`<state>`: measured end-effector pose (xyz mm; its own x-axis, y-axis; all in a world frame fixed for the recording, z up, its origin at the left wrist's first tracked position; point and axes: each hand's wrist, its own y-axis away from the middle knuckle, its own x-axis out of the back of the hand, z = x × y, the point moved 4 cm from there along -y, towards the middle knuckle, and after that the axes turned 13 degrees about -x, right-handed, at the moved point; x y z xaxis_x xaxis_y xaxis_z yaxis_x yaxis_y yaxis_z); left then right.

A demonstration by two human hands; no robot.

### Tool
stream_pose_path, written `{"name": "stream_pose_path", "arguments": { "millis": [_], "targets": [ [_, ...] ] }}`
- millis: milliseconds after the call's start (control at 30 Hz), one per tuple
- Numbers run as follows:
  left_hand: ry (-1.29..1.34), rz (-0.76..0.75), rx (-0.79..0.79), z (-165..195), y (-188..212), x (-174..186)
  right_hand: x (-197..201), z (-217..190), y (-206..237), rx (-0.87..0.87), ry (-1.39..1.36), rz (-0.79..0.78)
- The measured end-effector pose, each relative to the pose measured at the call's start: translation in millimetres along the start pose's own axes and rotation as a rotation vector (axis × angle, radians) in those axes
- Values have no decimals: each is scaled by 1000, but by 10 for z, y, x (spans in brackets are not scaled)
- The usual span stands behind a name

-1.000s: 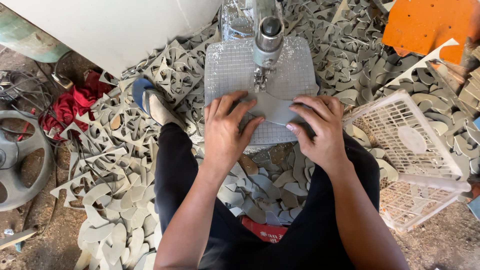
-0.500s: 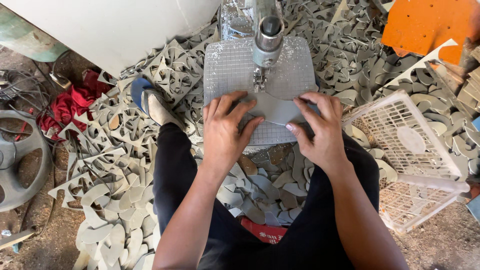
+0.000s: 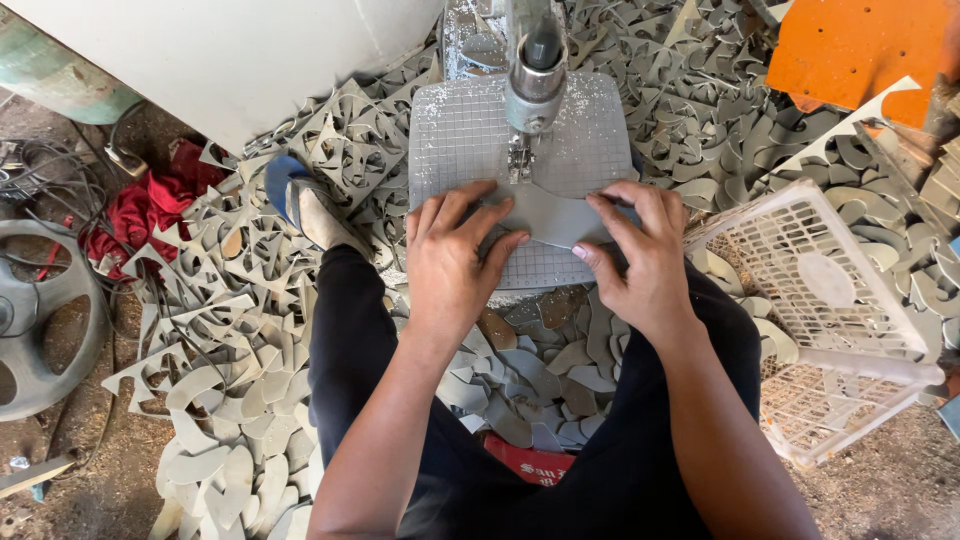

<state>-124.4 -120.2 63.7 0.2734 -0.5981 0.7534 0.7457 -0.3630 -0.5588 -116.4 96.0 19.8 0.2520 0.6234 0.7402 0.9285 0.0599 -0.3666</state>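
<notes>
A flat grey sheet piece [image 3: 552, 212] lies on the gridded metal table [image 3: 460, 130] of a small cutting machine, whose head [image 3: 535, 85] stands over the piece's far edge. My left hand [image 3: 452, 262] presses flat on the left side of the piece. My right hand [image 3: 640, 250] presses on its right side, fingers spread. Both hands hold the piece against the table just in front of the blade.
Grey offcuts and cut shapes [image 3: 240, 330] cover the floor all round. A white plastic basket [image 3: 830, 300] lies tipped at the right. An orange board [image 3: 860, 45] is at top right. A red cloth [image 3: 150, 205] and a steering wheel [image 3: 40, 310] lie at the left. My sandalled foot [image 3: 310, 205] rests beside the machine.
Both hands have shifted slightly on the grey piece, turning it a little under the machine head; otherwise the scene is the same.
</notes>
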Motion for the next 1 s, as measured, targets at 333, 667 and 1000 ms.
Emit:
{"name": "stream_pose_path", "arguments": {
  "millis": [333,667,1000],
  "targets": [
    [-3,6,6,9,-4,-3,28,-49,5,-26,-12,6],
    [-16,10,12,14,-5,-14,23,-67,-2,-34,1,34],
    [-13,12,31,-4,9,-39,-17,-64,12,-68,12,28]
  ]
}}
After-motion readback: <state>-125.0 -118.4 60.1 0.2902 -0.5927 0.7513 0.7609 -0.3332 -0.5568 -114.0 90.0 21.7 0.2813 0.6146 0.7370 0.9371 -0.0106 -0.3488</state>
